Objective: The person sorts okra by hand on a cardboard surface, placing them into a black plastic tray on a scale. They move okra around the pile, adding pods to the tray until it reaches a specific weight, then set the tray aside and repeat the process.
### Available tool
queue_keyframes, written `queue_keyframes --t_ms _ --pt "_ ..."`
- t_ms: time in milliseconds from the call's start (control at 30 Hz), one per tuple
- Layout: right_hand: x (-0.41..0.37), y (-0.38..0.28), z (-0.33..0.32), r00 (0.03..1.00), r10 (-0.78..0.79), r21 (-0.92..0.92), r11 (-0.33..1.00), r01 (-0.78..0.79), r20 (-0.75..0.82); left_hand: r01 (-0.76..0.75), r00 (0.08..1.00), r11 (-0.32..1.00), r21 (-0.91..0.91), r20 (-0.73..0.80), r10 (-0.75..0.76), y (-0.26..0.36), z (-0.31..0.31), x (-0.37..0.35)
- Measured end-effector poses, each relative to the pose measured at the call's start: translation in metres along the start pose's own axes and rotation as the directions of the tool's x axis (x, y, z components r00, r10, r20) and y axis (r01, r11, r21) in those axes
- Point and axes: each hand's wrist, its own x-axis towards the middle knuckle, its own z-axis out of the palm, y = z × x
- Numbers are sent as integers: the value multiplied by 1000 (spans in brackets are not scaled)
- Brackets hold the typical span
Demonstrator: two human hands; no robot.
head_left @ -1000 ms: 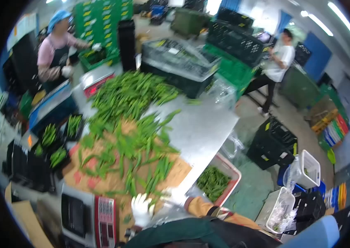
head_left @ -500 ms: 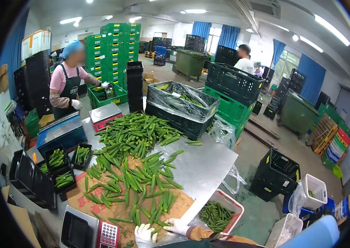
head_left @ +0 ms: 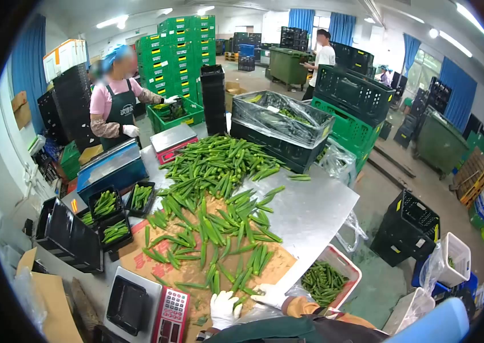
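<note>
We locate the okra [head_left: 213,166] in a loose heap on the metal table [head_left: 316,197], spreading forward over a cardboard sheet [head_left: 279,267] to the near edge. We position the gloved left hand [head_left: 225,308] at the lower ends of the nearest pods, fingers slightly spread, and the gloved right hand [head_left: 269,295] just beside it; we cannot tell whether either grip is apart or clamped on a pod, because small green pieces between the hands are partly hidden. We note these likely faults: pods lying at crossed angles could snag and drag neighbours out of line; smooth gloves could let a pod slip; a wide sweep to the right could send pods over the edge toward the crate [head_left: 346,264] below; and a left sleeve brushing the near scale [head_left: 174,311] could shift the black tray [head_left: 127,306] resting on it.
</note>
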Motion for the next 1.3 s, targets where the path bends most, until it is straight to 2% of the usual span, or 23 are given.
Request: queue_keyframes --t_ms 67,133,167,233,300,333,367,433,533,633,667,800,900,1033,1133,1267,1300 --pt "-1 30 19 998 56 92 994 -55 -13 -9 1000 1000 -5 28 9 -3 -5 4" --pt "-2 -13 -5 992 128 -63 990 -129 -14 -4 1000 1000 4 27 4 3 -14 13" --pt "-1 -19 -8 995 101 -117 988 -101 -2 7 998 999 -44 57 -4 3 -18 16" --pt "-6 -22 -8 992 126 80 989 -127 21 16 995 1000 -21 103 -14 -6 -2 8" --pt "4 7 7 977 213 144 966 -214 22 9 1000 999 49 27 -10 -7 8 -2" --pt "-4 -27 -9 973 229 46 972 -230 28 6 999 999 45 31 -8 -7 7 -1" --pt "-4 -26 -8 985 169 -69 983 -172 -46 2 1000 999 43 30 -3 -7 6 -1" --pt "-2 -25 -9 989 149 -33 988 -150 -17 23 997 999 40 79 -26 -8 6 0" --pt "-3 -30 -11 979 204 33 978 -204 24 44 993 998 42 111 -49 -7 4 -1" --pt "-5 -40 -16 985 173 -49 984 -173 14 46 999 999 27 19 -47 -8 9 -5" --pt "-4 -32 -13 991 136 -68 988 -137 -9 64 997 998 19 35 -65 -8 9 -7" --pt "-1 -24 -11 990 138 -65 988 -139 -21 41 998 998 44 40 -43 -5 2 -4" --pt "-1 -24 -9 988 150 -72 986 -152 -30 49 994 998 30 98 -52 -9 4 -5" --pt "-6 -39 -12 988 156 -91 983 -157 -24 37 999 999 31 33 -38 -9 6 -6" --pt "-7 -38 -11 986 166 9 986 -166 -28 41 999 999 16 23 -41 -7 5 -7" --pt "0 -29 -11 982 188 35 982 -188 3 32 999 999 0 32 -32 -8 3 -4" --pt "0 -32 -10 987 158 89 983 -158 9 31 996 999 25 80 -33 -11 3 -2"
